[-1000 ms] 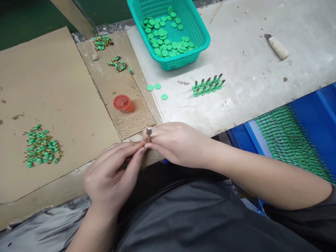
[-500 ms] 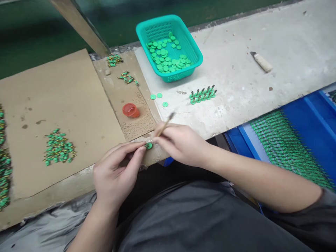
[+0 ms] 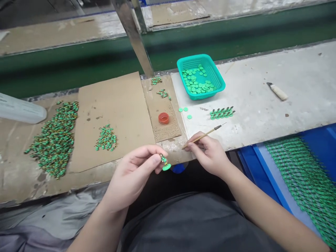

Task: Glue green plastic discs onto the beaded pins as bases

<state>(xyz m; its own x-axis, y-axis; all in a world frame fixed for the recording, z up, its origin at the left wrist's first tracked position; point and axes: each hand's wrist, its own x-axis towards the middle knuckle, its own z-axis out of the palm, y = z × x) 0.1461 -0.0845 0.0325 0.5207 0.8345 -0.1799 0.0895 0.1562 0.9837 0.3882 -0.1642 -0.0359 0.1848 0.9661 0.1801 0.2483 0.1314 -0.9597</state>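
**Green disc piece (image 3: 165, 163) pinched beyond the table edge**

The green disc piece hangs in the grip of the left hand (image 3: 131, 175). Thumb and forefinger are closed on its small upper end, and the disc faces down and outward. It sits just past the edge of the table (image 3: 262, 115), over the dark lap. The pinch catches only a little of the piece, so any loosening would likely drop it into the lap or out of sight below.

Just right of the grip, the right hand (image 3: 210, 155) is closed on a thin brush (image 3: 203, 134), whose tip points away from the piece. I cannot tell whether the tip is wet. If it is, a careless swing could smear the table or the row of finished pieces (image 3: 222, 112) beyond it.

Straight ahead of the grip stands a red cap (image 3: 163, 118), which a passing knuckle or the brush handle could tip. Well to the left, the small heap (image 3: 106, 137) on the cardboard (image 3: 112, 105) could scatter if a forearm dragged across it.
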